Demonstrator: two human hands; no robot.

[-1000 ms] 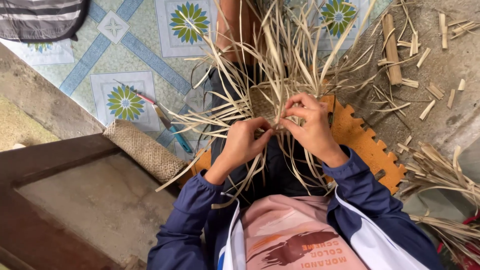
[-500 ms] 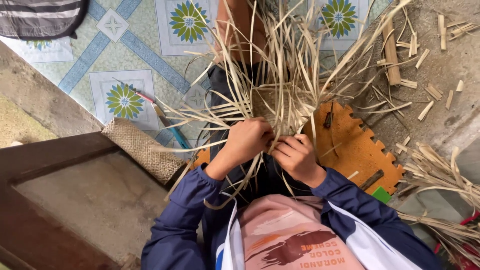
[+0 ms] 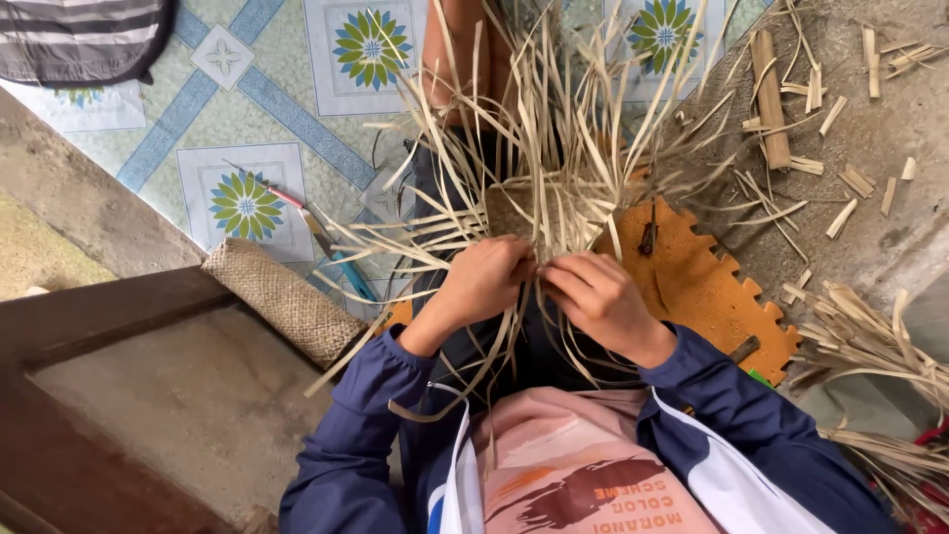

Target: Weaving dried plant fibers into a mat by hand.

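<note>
Tight on your left: wooden frame (image 3: 109, 326) and rolled woven mat (image 3: 282, 300) sit just beside your elbow. Orange notched mat (image 3: 707, 292) edge runs close on your right; tiled floor (image 3: 287, 94) ahead is more open. Your left hand (image 3: 484, 282) and right hand (image 3: 593, 297) are both closed, pinching the straw strips (image 3: 539, 188) at the bundle's centre, over your lap, knuckles nearly touching.

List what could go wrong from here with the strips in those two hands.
1. The left hand and right hand pinch thin pale strips; the hard edges might cut fingers.
2. Loose strip ends fan up toward the face and could poke it.
3. The knife on the tiled floor lies near the left elbow.
</note>
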